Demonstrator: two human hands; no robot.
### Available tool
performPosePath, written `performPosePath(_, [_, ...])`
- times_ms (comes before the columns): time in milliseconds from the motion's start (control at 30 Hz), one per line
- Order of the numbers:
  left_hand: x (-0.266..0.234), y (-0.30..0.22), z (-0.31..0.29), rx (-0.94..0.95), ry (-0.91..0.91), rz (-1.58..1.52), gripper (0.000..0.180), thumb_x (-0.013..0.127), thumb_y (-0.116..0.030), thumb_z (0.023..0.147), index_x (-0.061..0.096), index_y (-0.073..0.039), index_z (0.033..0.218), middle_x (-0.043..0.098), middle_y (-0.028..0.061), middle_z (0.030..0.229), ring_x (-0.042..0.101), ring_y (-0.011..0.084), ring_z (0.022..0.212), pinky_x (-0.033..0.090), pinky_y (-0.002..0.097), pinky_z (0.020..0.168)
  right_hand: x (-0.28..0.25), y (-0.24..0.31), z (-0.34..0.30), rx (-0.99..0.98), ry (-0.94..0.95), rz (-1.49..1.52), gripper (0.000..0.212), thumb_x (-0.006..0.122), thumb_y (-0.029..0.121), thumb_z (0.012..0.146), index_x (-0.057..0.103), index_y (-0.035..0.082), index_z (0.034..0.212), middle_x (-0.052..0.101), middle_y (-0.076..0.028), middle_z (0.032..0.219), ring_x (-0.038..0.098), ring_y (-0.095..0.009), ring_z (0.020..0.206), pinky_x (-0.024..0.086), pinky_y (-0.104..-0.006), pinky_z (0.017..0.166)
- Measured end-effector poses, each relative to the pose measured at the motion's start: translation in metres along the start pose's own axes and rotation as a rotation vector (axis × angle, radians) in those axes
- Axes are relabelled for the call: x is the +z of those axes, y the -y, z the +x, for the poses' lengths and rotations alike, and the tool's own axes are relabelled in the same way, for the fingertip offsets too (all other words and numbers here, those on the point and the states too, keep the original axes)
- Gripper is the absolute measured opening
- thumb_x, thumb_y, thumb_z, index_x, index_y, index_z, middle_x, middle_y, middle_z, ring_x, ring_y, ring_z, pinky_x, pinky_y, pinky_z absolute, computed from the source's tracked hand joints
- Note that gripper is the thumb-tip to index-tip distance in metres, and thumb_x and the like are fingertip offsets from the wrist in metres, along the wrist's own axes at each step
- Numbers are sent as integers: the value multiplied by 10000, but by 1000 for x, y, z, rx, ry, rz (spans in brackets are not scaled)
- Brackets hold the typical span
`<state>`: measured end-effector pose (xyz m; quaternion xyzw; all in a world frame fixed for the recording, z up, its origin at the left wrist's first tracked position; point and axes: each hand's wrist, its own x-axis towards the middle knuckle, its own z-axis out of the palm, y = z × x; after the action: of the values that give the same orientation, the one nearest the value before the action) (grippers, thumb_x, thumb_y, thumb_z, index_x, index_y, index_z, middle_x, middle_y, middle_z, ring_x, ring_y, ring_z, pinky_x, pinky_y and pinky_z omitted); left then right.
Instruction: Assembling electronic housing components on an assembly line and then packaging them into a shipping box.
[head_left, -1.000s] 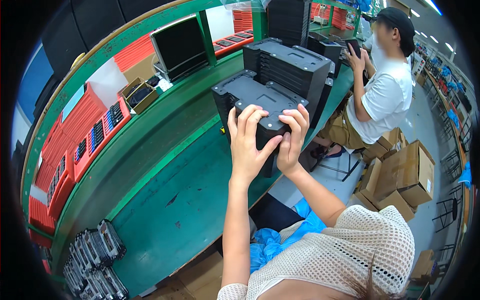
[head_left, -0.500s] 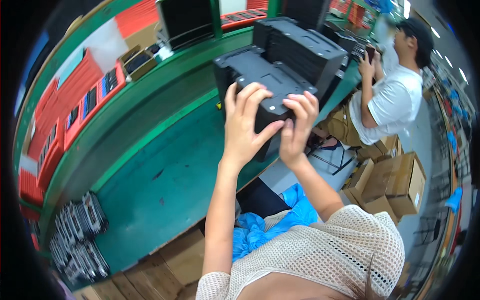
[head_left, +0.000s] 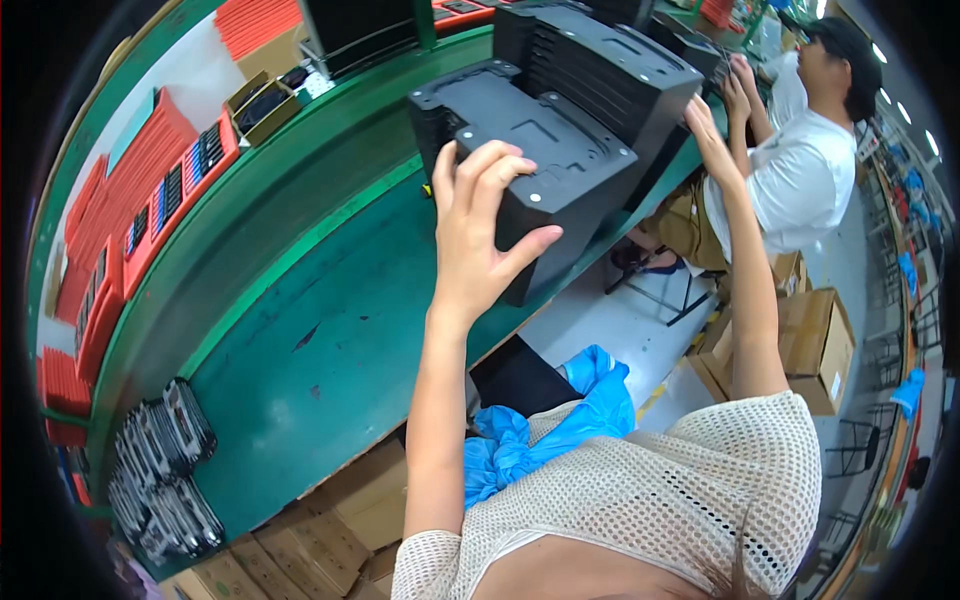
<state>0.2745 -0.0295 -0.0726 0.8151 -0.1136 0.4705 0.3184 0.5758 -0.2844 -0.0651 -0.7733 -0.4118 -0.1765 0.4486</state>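
A stack of black plastic trays [head_left: 590,135] stands at the far end of the green bench, with round light dots at the corners of its top piece. My left hand [head_left: 470,215] is open, its fingers bent over the near left edge of the top tray and its thumb spread wide. A taller stack of the same black trays [head_left: 625,50] stands right behind it. Alongside that taller stack's right side, my right hand [head_left: 708,135] reaches out with straight fingers. Whether its fingertips touch the stack I cannot tell.
Metallic frame-shaped parts [head_left: 165,460] lie piled at the bench's near left. Red trays [head_left: 185,190] line the shelf. A person in a white shirt [head_left: 800,190] sits beyond the bench's right side. Cardboard boxes [head_left: 815,345] stand on the floor; blue cloth [head_left: 550,430] covers my lap.
My right hand has left the front stack's top and moved right and away to the taller stack's side. My left hand stays at the front stack's edge.
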Motion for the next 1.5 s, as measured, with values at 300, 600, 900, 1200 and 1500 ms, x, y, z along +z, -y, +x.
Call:
performPosePath(300, [2, -2, 4, -34, -10, -40, 538, 744, -347, 713, 536, -88, 1137, 504, 90, 1197, 419, 317, 1188, 182, 510, 1114, 67, -11, -13, -194, -430, 269, 539, 368, 364, 1015, 318, 41, 1444, 273, -104, 1515, 209, -204, 1416, 138, -321, 1145])
performPosePath(600, [13, -2, -2, -78, -40, -20, 529, 631, -452, 829, 516, -51, 1155, 480, 131, 1229, 410, 293, 1215, 225, 460, 1099, 136, -25, -78, 194, -549, 426, 657, 562, 271, 929, 256, -1, 1443, 261, -133, 1503, 243, -264, 1399, 175, -330, 1138])
performPosePath(900, [24, -3, -7, -159, -178, 39, 609, 272, -597, 964, 479, -57, 1154, 453, 125, 1254, 424, 276, 1208, 297, 440, 1076, 137, -11, -102, 307, -652, 249, 667, 715, 216, 790, 380, 10, 1329, 432, -168, 1297, 402, -308, 1265, 312, -362, 1066])
performPosePath(1200, [44, -6, -2, -186, -361, -28, 562, 262, -587, 964, 466, -92, 1136, 448, 88, 1261, 421, 260, 1241, 351, 459, 1105, 129, -3, -109, 401, -647, 180, 632, 772, 180, 727, 450, 53, 1256, 475, -124, 1247, 475, -320, 1177, 416, -399, 979])
performPosePath(1500, [43, 7, -7, -156, -454, -154, 577, 306, -608, 943, 499, -115, 1175, 503, 50, 1226, 516, 202, 1159, 418, 424, 1048, 131, -17, -122, 484, -590, 66, 618, 813, 272, 673, 509, 53, 1165, 533, -82, 1171, 487, -296, 1181, 414, -433, 990])
